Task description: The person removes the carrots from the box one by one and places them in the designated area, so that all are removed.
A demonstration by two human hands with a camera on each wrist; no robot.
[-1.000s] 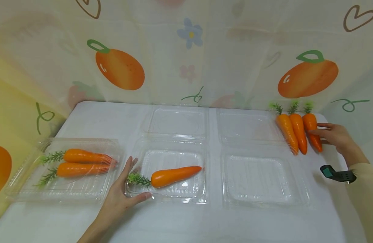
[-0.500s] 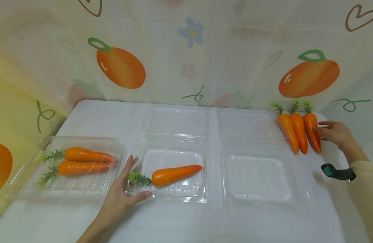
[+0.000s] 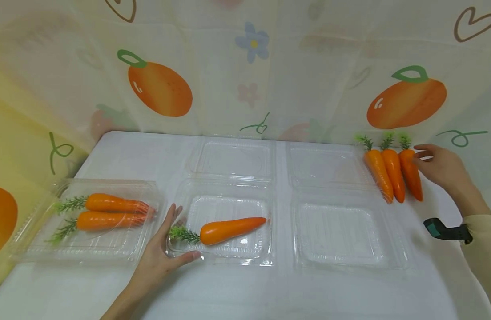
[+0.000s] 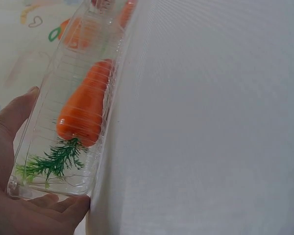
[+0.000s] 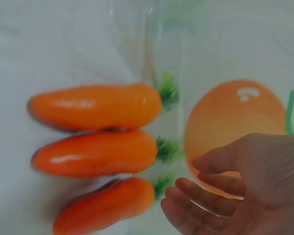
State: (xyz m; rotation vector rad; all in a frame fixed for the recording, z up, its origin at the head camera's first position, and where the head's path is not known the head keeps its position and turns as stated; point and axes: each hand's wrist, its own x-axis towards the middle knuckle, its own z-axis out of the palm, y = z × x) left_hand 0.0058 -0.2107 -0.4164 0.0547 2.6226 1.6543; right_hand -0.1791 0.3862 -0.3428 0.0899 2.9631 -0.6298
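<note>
Step in hand, as I judge it: picking up the rightmost carrot [image 3: 411, 175], which lies on the table at the right end of a row of three. The right hand [image 3: 441, 165] is just beside its leafy top, fingers loosely bent, thumb and forefinger parted, nothing gripped; the head view overlaps them, so contact there is uncertain. The left hand [image 3: 154, 254] has thumb and fingers spread wide against the left end of the middle container [image 3: 245, 206], touching, apparently steadying it. That container holds one carrot [image 3: 229, 231]; the right container [image 3: 337, 231] has none. Next move probably calls for bringing the right fingertips together around the thick upper end, leaving the neighbouring carrot [image 3: 392, 173] undisturbed.
</note>
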